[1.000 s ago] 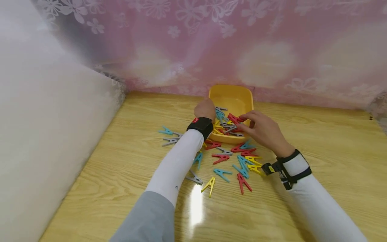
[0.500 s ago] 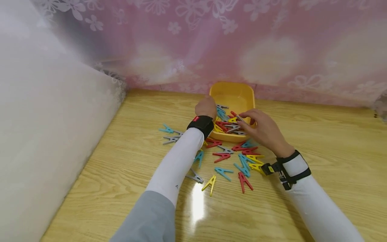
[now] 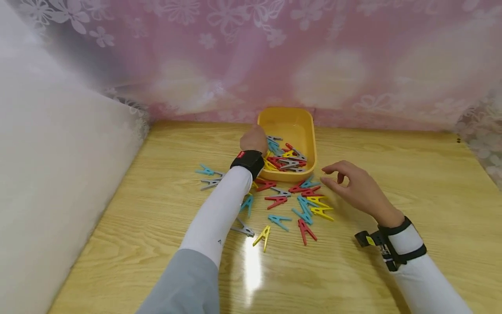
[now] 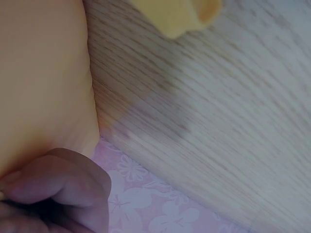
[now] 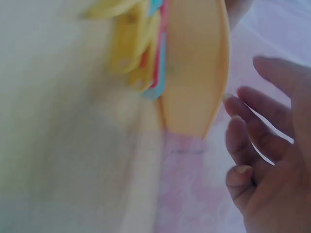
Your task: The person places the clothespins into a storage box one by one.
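A yellow plastic basket (image 3: 290, 117) stands against the curtain, with red, blue, yellow and grey clothespins (image 3: 290, 164) piled in its near half. My left hand (image 3: 254, 139) grips the left rim; the left wrist view shows its curled fingers close against the basket wall (image 4: 43, 82). To the right of the basket hovers my right hand (image 3: 354, 187), fingers relaxed and apart, holding nothing. Several more clothespins lie scattered in front of the basket, among them a red clothespin (image 3: 306, 231) and a yellow clothespin (image 3: 262, 237). My left forearm hides part of the scatter.
The wooden table (image 3: 392, 165) meets a pink floral curtain (image 3: 333, 65) right behind the basket. A white wall (image 3: 59, 174) runs along the left side. Left of my forearm lie a blue clothespin (image 3: 205, 170) and a few grey ones.
My right hand held a red clothespin, then a grey one, over the basket; now it has let go and moved right, off the basket. The left hand stays at the rim.
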Available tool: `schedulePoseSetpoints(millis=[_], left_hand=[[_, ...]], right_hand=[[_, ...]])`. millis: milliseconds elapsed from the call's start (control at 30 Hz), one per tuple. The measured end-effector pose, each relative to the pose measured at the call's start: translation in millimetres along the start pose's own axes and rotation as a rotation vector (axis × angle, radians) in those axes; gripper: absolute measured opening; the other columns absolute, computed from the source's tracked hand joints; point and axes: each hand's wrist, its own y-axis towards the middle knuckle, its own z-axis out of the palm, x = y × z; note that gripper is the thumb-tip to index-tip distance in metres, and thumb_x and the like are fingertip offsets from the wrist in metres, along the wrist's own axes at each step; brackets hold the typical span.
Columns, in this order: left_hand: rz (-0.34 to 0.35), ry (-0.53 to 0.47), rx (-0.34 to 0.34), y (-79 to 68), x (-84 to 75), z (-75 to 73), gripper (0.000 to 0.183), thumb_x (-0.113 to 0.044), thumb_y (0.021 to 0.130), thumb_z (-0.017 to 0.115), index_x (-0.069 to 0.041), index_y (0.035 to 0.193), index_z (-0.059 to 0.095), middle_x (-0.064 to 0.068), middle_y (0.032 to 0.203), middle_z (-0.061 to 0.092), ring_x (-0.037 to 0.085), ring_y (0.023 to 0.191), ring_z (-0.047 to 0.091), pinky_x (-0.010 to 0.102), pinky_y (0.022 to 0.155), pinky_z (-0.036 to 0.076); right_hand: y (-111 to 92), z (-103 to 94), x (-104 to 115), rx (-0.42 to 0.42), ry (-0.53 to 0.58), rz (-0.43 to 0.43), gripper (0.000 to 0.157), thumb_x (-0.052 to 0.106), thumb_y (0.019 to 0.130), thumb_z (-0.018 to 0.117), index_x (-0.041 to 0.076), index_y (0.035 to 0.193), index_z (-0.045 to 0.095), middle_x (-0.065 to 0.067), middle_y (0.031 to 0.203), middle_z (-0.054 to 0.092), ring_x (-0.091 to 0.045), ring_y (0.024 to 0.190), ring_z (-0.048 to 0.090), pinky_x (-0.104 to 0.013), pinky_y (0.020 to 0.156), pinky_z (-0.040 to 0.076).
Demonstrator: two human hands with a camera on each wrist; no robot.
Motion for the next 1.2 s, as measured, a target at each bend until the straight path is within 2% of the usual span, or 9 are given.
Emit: schedulePoseSetpoints(millis=[200,333,500,600,767,933,1067,1200], left_hand=[[0.004,0.016,-0.005,1.4,0.7,1.8,0.044,-0.025,0.095,0.058,-0.004,0.131,0.045,0.004,0.084,0.064,0.017,0.068,0.062,0.031,0.059,0.052],[0.006,0.009,0.001,2.0,2.4,0.3,0.047,-0.024,0.092,0.062,-0.003,0.130,0.045,0.005,0.085,0.063,0.018,0.068,0.062,0.032,0.059,0.052],[-0.001,-0.001,-0.007,0.6,2.6,-1.5,0.044,-0.024,0.093,0.060,-0.003,0.129,0.047,0.006,0.086,0.065,0.019,0.071,0.063,0.033,0.061,0.053],[0.001,-0.004,-0.016,0.0,2.1,-0.8,0.041,-0.025,0.095,0.057,-0.002,0.128,0.047,0.006,0.087,0.065,0.019,0.071,0.064,0.033,0.062,0.053],[0.011,-0.013,-0.015,0.4,0.8,0.3,0.043,-0.024,0.094,0.058,-0.001,0.129,0.046,0.007,0.087,0.065,0.019,0.072,0.064,0.033,0.062,0.053],[0.012,-0.020,-0.002,1.7,1.9,0.8,0.040,-0.024,0.094,0.060,-0.003,0.125,0.049,0.007,0.089,0.065,0.019,0.073,0.064,0.033,0.064,0.054],[0.006,-0.025,-0.007,3.3,2.3,2.1,0.037,-0.024,0.095,0.058,-0.004,0.125,0.049,0.006,0.088,0.065,0.019,0.073,0.064,0.033,0.064,0.054],[0.002,-0.029,-0.021,4.5,0.9,4.1,0.036,-0.023,0.096,0.056,-0.004,0.127,0.051,0.006,0.087,0.065,0.018,0.072,0.064,0.033,0.063,0.054]], right_hand=[[-28,1.5,-10,0.127,0.017,0.063,0.036,0.036,0.091,0.065,0.007,0.112,0.066,0.001,0.092,0.059,-0.015,0.072,0.048,-0.030,0.059,0.039],[-40,5.4,-13,0.200,0.016,0.093,0.041,0.043,0.086,0.069,0.009,0.109,0.067,0.004,0.087,0.057,-0.014,0.072,0.048,-0.029,0.062,0.041],[-48,8.7,-12,0.251,-0.020,0.099,0.050,0.053,0.077,0.074,0.013,0.106,0.067,0.006,0.088,0.057,-0.012,0.072,0.047,-0.028,0.062,0.039],[-50,9.8,-11,0.267,-0.059,0.089,0.047,0.051,0.077,0.076,0.013,0.104,0.068,0.006,0.088,0.057,-0.011,0.071,0.046,-0.028,0.062,0.040],[-50,9.0,-9,0.275,-0.094,0.076,0.037,0.040,0.079,0.077,0.011,0.101,0.069,0.006,0.084,0.055,-0.010,0.070,0.047,-0.028,0.061,0.040],[-50,3.2,-9,0.272,-0.077,0.113,0.036,0.039,0.081,0.076,0.011,0.102,0.068,0.006,0.083,0.056,-0.011,0.071,0.048,-0.029,0.062,0.042],[-50,-1.2,-12,0.210,-0.047,0.109,0.035,0.040,0.083,0.074,0.011,0.102,0.068,0.006,0.083,0.057,-0.011,0.071,0.049,-0.029,0.061,0.042],[-49,-6.3,-14,0.104,0.014,0.038,0.026,0.032,0.084,0.075,0.014,0.101,0.068,0.006,0.088,0.060,-0.010,0.072,0.050,-0.027,0.059,0.041]])
